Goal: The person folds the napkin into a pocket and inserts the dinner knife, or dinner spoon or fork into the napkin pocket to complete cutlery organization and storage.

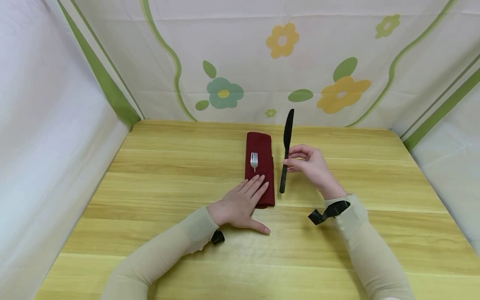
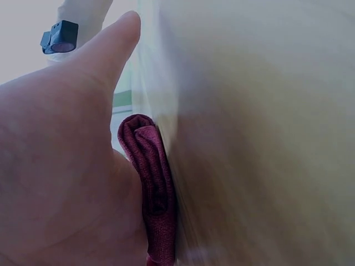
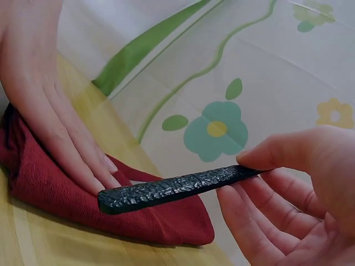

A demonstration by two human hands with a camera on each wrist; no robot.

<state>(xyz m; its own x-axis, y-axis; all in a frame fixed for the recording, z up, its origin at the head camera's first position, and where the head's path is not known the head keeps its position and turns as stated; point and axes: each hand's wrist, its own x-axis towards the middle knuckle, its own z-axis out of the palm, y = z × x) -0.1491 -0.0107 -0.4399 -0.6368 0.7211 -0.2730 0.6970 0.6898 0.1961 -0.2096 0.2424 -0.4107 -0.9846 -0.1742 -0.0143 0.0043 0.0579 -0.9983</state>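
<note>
The right hand (image 1: pixel 313 166) pinches a black knife (image 1: pixel 286 148) just right of the red napkin (image 1: pixel 258 156). The left hand (image 1: pixel 240 204), fingers flat, presses the napkin's near end, hiding the fork (image 1: pixel 254 161) handle.

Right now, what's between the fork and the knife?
In the head view, only the right strip of the red napkin and a narrow band of bare table separate the fork from the knife.
</note>
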